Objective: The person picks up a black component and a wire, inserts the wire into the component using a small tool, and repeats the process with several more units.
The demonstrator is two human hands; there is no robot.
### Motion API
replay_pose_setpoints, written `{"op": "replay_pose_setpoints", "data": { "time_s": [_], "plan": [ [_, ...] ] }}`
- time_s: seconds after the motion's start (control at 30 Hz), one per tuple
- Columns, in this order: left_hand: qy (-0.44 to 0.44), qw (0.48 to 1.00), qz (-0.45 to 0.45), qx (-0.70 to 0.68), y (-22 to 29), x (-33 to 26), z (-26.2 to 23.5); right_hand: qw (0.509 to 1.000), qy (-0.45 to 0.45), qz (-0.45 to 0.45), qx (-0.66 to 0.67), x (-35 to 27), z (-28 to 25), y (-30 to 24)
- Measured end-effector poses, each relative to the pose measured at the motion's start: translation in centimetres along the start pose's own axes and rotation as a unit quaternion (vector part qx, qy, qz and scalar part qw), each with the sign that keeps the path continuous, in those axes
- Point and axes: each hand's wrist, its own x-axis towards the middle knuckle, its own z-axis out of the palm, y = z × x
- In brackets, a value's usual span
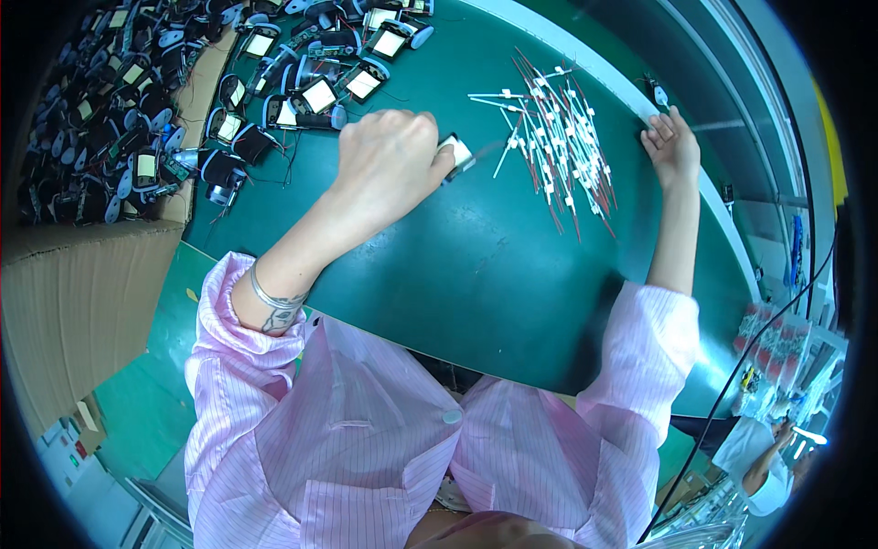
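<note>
My left hand (389, 160) is closed, back upward, over the middle of the table. From its thumb side sticks out a small dark device with a cream pad (455, 156); the rest of it is hidden under the fingers. A blurred thin strand trails off it to the right. My right hand (673, 148) is raised near the table's right edge, fingers loosely curled and apart, with nothing seen in it. Between the hands lies a loose pile of thin white and red cables (562, 137) with small white connectors.
A cardboard box (82, 293) at the left is heaped with black devices (101, 119). Several similar devices with cream pads (320, 95) lie on the green table (457, 274). A small part (657, 91) rests by the far right rim. A person (759, 462) is at the lower right.
</note>
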Motion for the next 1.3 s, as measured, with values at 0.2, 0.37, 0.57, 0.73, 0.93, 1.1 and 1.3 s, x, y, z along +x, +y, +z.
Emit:
{"op": "replay_pose_setpoints", "data": {
  "time_s": [0.2,0.37,0.57,0.73,0.93,1.1,1.3],
  "plan": [
    [0.063,0.996,-0.009,-0.058,-1.0,0.2,0.2,0.621,-0.284,-0.565,-0.464,-12.6,5.7,2.7],
    [0.005,0.999,-0.02,-0.042,0.5,-0.1,-1.1,0.418,-0.283,-0.647,-0.572,-15.2,8.6,4.6],
    [0.02,0.984,0.164,-0.066,0.3,-0.8,0.1,0.385,-0.354,-0.687,-0.504,-15.0,8.9,3.6],
    [-0.001,0.978,0.208,-0.034,-0.2,-0.9,0.3,0.679,-0.278,-0.599,-0.319,-18.0,5.7,2.9],
    [-0.13,0.928,0.166,-0.309,0.4,-0.7,-1.6,0.945,-0.286,-0.136,0.086,-23.0,1.8,4.0],
    [-0.33,0.77,0.199,-0.508,0.8,0.0,-1.9,0.913,-0.325,-0.07,0.234,-25.2,1.9,4.6],
    [-0.345,0.441,-0.022,-0.828,1.5,-0.2,1.0,0.931,-0.26,-0.165,0.194,-25.6,2.5,5.3]
  ]
}}
